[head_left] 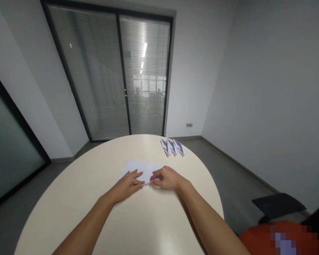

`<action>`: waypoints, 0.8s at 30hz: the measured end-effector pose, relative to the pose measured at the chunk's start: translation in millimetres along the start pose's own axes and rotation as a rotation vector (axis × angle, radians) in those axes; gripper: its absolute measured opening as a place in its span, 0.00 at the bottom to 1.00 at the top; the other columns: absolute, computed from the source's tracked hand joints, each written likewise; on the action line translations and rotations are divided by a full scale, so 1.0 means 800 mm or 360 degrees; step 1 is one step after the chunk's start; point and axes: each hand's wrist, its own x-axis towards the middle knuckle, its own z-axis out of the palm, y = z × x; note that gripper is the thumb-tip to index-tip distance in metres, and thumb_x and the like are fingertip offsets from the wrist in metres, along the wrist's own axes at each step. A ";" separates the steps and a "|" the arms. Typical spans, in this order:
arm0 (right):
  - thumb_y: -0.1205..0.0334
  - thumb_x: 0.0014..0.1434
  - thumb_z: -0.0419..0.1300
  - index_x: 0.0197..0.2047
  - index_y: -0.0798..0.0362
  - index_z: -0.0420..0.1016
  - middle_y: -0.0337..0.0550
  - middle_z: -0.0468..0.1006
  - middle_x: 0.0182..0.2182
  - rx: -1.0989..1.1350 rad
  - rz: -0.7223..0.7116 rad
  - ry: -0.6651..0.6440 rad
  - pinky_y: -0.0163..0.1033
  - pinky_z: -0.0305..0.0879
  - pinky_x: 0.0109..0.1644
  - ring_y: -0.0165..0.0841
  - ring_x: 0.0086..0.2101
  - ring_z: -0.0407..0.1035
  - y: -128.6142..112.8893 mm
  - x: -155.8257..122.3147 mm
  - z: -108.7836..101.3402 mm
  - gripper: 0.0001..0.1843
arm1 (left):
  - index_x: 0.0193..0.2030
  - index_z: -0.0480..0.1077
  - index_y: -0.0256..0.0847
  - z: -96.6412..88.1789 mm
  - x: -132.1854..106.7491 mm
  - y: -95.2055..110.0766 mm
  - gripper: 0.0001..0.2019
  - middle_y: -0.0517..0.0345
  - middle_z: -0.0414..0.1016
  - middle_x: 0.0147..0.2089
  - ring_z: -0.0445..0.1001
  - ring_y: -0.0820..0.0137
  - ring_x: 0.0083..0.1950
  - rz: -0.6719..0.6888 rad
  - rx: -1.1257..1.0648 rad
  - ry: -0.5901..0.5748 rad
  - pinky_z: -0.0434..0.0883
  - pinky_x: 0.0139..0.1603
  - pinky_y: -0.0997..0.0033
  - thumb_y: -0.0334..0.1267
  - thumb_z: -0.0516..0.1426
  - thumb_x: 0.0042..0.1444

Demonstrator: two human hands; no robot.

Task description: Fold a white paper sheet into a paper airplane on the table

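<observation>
Paper's (146,169) near edge hidden under both hands.

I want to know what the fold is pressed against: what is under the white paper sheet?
The white paper sheet lies flat on the cream table. Both hands, left hand and right hand, cover its near edge.

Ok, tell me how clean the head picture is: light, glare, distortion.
Head view: soft even light, faint shadows under both hands on the paper; bright strip-light reflections in the glass door; wide-angle bending of walls and table edge; a pixelated patch at bottom right.
</observation>
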 end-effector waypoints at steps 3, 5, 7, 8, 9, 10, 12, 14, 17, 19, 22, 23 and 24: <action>0.55 0.64 0.57 0.35 0.54 0.81 0.43 0.81 0.29 -0.0096 0.0089 0.0059 0.35 0.56 0.33 0.31 0.28 0.68 -0.002 0.001 -0.001 0.15 | 0.46 0.81 0.50 -0.003 0.001 0.003 0.14 0.58 0.69 0.66 0.63 0.59 0.69 0.0069 0.0039 0.0067 0.57 0.71 0.51 0.46 0.54 0.65; 0.54 0.66 0.55 0.34 0.55 0.79 0.43 0.79 0.28 -0.0109 0.0153 0.0104 0.35 0.53 0.32 0.30 0.27 0.66 0.000 0.002 0.000 0.17 | 0.45 0.81 0.49 -0.005 0.000 0.006 0.13 0.58 0.74 0.61 0.69 0.61 0.63 0.0080 0.0056 0.0134 0.64 0.67 0.57 0.44 0.54 0.65; 0.53 0.67 0.55 0.36 0.54 0.78 0.43 0.79 0.30 -0.0085 0.0181 0.0147 0.35 0.53 0.32 0.30 0.28 0.66 0.003 0.004 0.002 0.16 | 0.45 0.80 0.47 -0.005 -0.001 0.010 0.13 0.57 0.76 0.58 0.72 0.63 0.59 0.0061 0.0048 0.0192 0.68 0.63 0.61 0.43 0.54 0.64; 0.53 0.67 0.55 0.38 0.54 0.78 0.43 0.79 0.31 -0.0067 0.0185 0.0161 0.35 0.53 0.32 0.30 0.28 0.66 0.005 0.005 0.003 0.15 | 0.45 0.80 0.46 -0.004 -0.001 0.012 0.14 0.56 0.77 0.57 0.73 0.63 0.58 0.0048 0.0041 0.0219 0.68 0.62 0.62 0.44 0.53 0.64; 0.53 0.67 0.55 0.39 0.54 0.78 0.44 0.80 0.32 -0.0046 0.0183 0.0169 0.35 0.54 0.33 0.30 0.29 0.67 0.006 0.005 0.004 0.15 | 0.45 0.79 0.45 -0.003 -0.001 0.014 0.14 0.55 0.77 0.56 0.73 0.63 0.57 0.0038 0.0035 0.0241 0.69 0.62 0.63 0.44 0.53 0.65; 0.53 0.67 0.54 0.39 0.53 0.78 0.44 0.80 0.33 -0.0025 0.0177 0.0171 0.35 0.54 0.33 0.31 0.30 0.67 0.008 0.006 0.006 0.15 | 0.46 0.79 0.44 -0.003 -0.002 0.015 0.15 0.54 0.77 0.55 0.73 0.63 0.57 0.0031 0.0031 0.0260 0.69 0.61 0.63 0.45 0.52 0.65; 0.53 0.68 0.54 0.40 0.53 0.78 0.44 0.80 0.35 0.0026 0.0158 0.0172 0.34 0.56 0.35 0.32 0.31 0.69 0.010 0.006 0.007 0.15 | 0.48 0.78 0.43 -0.001 -0.001 0.017 0.16 0.54 0.78 0.54 0.74 0.64 0.56 0.0015 0.0031 0.0291 0.69 0.60 0.64 0.45 0.50 0.66; 0.54 0.69 0.53 0.41 0.53 0.78 0.45 0.81 0.36 0.0076 0.0138 0.0174 0.34 0.57 0.36 0.32 0.33 0.69 0.013 0.006 0.009 0.16 | 0.47 0.77 0.43 0.001 0.000 0.017 0.16 0.54 0.78 0.53 0.74 0.64 0.55 0.0004 0.0042 0.0306 0.69 0.59 0.64 0.44 0.50 0.67; 0.53 0.69 0.53 0.42 0.53 0.78 0.44 0.81 0.37 0.0118 0.0140 0.0202 0.34 0.59 0.36 0.33 0.33 0.70 0.017 0.007 0.011 0.16 | 0.46 0.76 0.42 0.003 0.002 0.015 0.14 0.54 0.78 0.52 0.74 0.64 0.54 0.0006 0.0070 0.0332 0.70 0.57 0.64 0.43 0.50 0.67; 0.53 0.68 0.53 0.44 0.52 0.78 0.45 0.81 0.38 0.0098 0.0183 0.0233 0.35 0.59 0.37 0.33 0.34 0.71 0.020 0.008 0.013 0.15 | 0.44 0.75 0.42 0.007 0.003 0.013 0.14 0.53 0.77 0.53 0.73 0.64 0.55 0.0000 0.0097 0.0365 0.70 0.58 0.62 0.42 0.49 0.67; 0.54 0.68 0.54 0.50 0.53 0.77 0.47 0.81 0.41 0.0002 0.0298 0.0267 0.37 0.61 0.41 0.36 0.38 0.72 0.022 0.011 0.017 0.16 | 0.39 0.74 0.41 0.014 0.006 0.010 0.13 0.51 0.75 0.55 0.71 0.62 0.59 -0.0033 0.0147 0.0442 0.68 0.61 0.60 0.41 0.49 0.66; 0.54 0.67 0.54 0.52 0.53 0.77 0.48 0.81 0.43 -0.0032 0.0335 0.0268 0.37 0.62 0.42 0.36 0.39 0.72 0.022 0.012 0.018 0.17 | 0.39 0.74 0.41 0.017 0.006 0.010 0.13 0.51 0.75 0.56 0.70 0.62 0.60 -0.0037 0.0159 0.0467 0.68 0.62 0.59 0.40 0.49 0.66; 0.54 0.68 0.54 0.53 0.53 0.76 0.49 0.80 0.44 -0.0060 0.0362 0.0267 0.38 0.63 0.44 0.37 0.41 0.73 0.022 0.013 0.019 0.18 | 0.41 0.73 0.41 0.019 0.007 0.009 0.12 0.50 0.74 0.57 0.69 0.62 0.60 -0.0038 0.0163 0.0489 0.67 0.63 0.58 0.39 0.50 0.66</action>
